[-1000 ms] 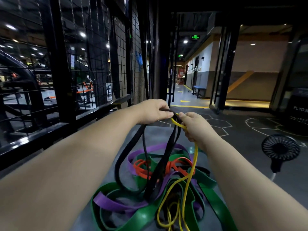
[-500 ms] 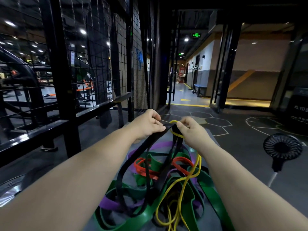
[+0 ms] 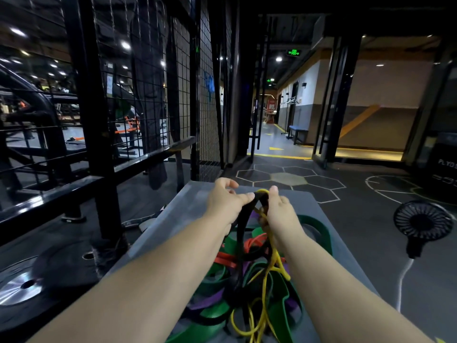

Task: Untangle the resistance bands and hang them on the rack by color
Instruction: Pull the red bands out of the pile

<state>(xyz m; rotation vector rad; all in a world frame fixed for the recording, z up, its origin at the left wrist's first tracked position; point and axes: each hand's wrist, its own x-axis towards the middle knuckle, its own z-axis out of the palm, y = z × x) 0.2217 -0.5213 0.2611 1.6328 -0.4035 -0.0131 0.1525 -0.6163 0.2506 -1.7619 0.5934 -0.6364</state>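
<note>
So my left hand (image 3: 226,203) pinches the black band (image 3: 241,233), other fingers loose; right hand (image 3: 279,209) grips the yellow band (image 3: 269,266) beside it, tangled pile (image 3: 237,293) just below both.

Two bare hands, left hand (image 3: 226,204) and right hand (image 3: 279,209), one black band (image 3: 241,233), one yellow band (image 3: 265,290), one red band (image 3: 252,243), green bands (image 3: 319,226) and purple bands (image 3: 210,302) too tangled to count, one fan (image 3: 422,222), one weight plate (image 3: 18,284)

Both hands (image 3: 252,206) on tangled bands (image 3: 249,271)
</note>
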